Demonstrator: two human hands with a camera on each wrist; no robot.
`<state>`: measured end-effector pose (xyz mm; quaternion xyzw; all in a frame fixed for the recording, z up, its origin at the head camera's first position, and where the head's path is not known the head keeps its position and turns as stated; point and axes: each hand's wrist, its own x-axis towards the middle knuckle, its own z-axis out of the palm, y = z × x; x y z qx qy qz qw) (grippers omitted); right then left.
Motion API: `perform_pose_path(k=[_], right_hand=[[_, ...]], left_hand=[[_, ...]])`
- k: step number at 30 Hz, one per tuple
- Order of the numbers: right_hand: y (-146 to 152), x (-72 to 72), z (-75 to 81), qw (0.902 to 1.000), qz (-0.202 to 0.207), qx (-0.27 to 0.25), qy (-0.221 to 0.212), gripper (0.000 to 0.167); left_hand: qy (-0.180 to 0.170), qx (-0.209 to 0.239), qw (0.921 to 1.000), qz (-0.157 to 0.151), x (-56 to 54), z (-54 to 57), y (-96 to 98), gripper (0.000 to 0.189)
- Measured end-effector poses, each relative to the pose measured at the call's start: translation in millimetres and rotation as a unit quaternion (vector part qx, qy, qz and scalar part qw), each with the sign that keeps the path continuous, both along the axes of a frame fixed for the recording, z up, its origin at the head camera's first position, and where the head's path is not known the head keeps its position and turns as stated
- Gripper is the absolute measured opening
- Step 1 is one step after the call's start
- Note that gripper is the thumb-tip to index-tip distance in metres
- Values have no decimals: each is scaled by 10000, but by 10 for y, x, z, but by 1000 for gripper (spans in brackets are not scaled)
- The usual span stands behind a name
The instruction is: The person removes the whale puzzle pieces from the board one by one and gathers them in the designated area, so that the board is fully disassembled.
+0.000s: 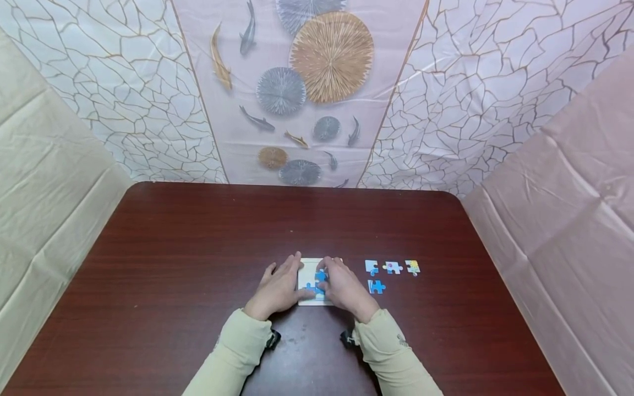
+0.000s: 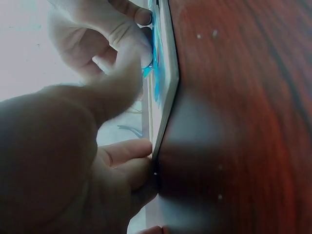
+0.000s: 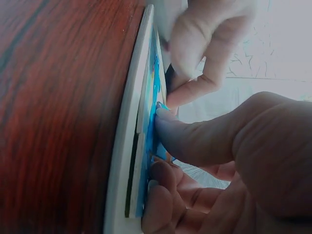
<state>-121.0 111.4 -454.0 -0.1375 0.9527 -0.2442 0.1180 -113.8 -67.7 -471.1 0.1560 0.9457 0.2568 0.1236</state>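
A small pale puzzle tray (image 1: 305,269) lies on the table between the two hands, with blue jigsaw pieces (image 1: 310,287) in its lower part. My left hand (image 1: 279,289) holds the tray at its left side, fingers along the edge and thumb reaching over the lower left corner. Over the tray's right part, my right hand (image 1: 346,289) pinches a blue puzzle piece (image 1: 320,276) between thumb and fingers. In the right wrist view the right thumb (image 3: 195,139) rests against blue pieces low on the tray surface. The right fingers partly hide the pieces.
To the right of the tray lie several loose pieces: a light blue one (image 1: 371,267), a white and purple one (image 1: 393,268), a yellow one (image 1: 413,267) and a blue one (image 1: 377,287). The dark red table (image 1: 173,247) meets patterned cloth walls at the back and sides.
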Motion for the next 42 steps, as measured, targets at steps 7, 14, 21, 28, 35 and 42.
perform_pose_path(k=[7,14,21,28,35,42], right_hand=[[20,-7,0,9998,-44,-192,-93,27],[20,9,0,9988,-202,-427,-154,26],[4,26,11,9990,-209,-347,-187,28],[30,26,5,9989,47,-438,-137,25],[60,15,1,9978,58,-614,-236,22],[89,11,12,9971,101,-723,-232,19]], left_hand=[[0,-222,9997,79,-14,-6,35,87],[-11,-224,9997,120,-7,14,44,85],[-8,-186,9998,109,4,22,41,85],[175,-274,9993,181,15,3,65,83],[355,-386,9984,201,23,10,99,76],[280,-402,9985,230,24,28,108,81]])
